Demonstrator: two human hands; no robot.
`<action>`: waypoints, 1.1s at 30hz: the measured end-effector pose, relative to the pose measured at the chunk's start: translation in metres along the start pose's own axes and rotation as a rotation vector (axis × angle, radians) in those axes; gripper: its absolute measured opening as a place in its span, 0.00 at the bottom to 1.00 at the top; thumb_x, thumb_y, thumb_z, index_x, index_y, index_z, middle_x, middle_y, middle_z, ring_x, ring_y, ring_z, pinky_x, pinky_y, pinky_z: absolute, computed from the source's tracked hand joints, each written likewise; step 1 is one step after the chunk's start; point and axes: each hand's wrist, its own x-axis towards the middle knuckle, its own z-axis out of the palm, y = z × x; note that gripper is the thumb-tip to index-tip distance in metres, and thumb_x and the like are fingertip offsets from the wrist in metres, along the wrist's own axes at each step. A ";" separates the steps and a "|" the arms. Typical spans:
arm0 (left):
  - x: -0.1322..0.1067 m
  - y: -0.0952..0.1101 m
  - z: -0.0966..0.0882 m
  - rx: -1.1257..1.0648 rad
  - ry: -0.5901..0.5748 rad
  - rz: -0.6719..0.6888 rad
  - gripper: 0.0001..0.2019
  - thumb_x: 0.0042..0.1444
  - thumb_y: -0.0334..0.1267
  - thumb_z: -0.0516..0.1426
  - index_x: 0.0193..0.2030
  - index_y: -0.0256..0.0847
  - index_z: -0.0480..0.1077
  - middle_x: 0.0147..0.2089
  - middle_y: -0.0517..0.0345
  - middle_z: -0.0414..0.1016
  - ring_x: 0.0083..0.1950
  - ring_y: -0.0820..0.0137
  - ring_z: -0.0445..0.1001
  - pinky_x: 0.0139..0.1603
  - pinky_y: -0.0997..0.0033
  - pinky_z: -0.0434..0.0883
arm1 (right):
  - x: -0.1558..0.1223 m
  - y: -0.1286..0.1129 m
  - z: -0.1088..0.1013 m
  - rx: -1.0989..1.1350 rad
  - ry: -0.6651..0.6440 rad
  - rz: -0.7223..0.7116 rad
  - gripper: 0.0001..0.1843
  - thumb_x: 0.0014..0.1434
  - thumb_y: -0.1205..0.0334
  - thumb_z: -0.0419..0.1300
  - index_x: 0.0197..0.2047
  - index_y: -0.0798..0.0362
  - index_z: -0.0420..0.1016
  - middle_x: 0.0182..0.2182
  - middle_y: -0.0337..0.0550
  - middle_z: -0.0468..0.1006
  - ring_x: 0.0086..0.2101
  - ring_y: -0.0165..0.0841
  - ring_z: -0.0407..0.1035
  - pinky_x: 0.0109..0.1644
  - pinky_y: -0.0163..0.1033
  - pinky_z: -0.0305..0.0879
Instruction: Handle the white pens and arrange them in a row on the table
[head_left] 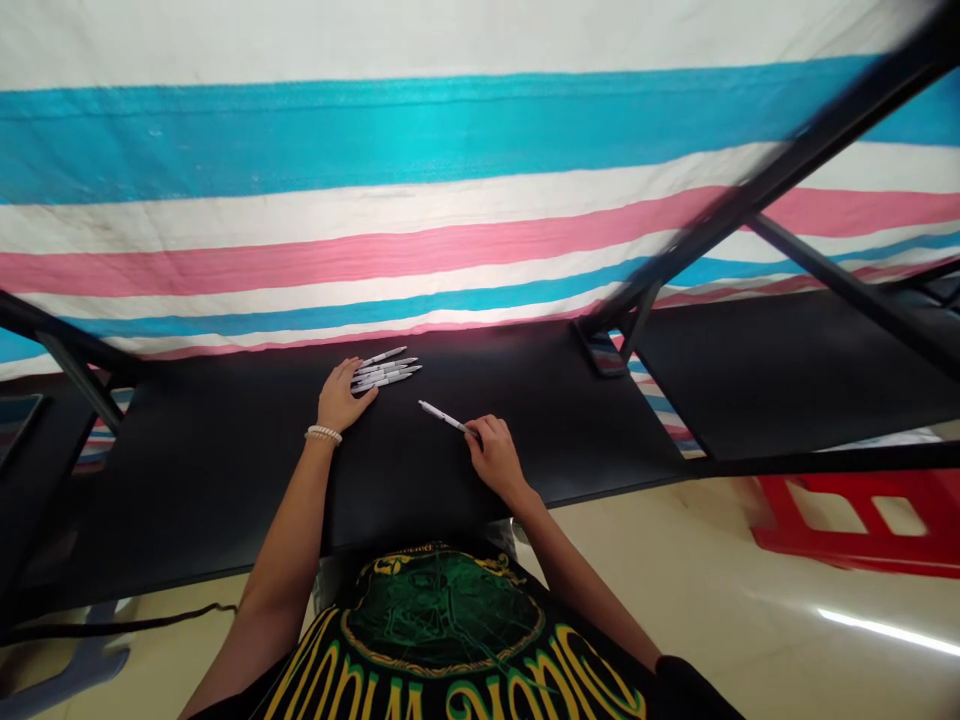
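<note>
My left hand (343, 395) rests palm down on the black tabletop (225, 480), holding nothing. Its fingertips lie right beside a small bunch of several grey-and-white marker pens (384, 370), which lie side by side and point to the right. My right hand (493, 458) sits lower and further right on the tabletop. A single grey-and-white marker pen (442, 417) runs out from under its fingers toward the upper left, and its far end is hidden in my grip. A beaded bracelet (324, 433) circles my left wrist.
A striped pink, blue and white tarpaulin (375, 250) hangs behind the table. Black metal bars (780, 180) cross the upper right. A dark phone-like object (604, 352) stands at the table's back edge. A red plastic crate (847, 520) sits on the floor at right.
</note>
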 end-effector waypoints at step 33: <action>-0.023 0.058 -0.011 -2.146 0.203 -0.602 0.20 0.60 0.50 0.51 0.25 0.43 0.48 0.18 0.68 0.39 0.18 0.76 0.38 0.22 0.70 0.48 | -0.029 -0.087 0.063 0.349 0.042 -0.005 0.09 0.69 0.56 0.56 0.48 0.51 0.72 0.39 0.46 0.79 0.39 0.37 0.74 0.45 0.43 0.72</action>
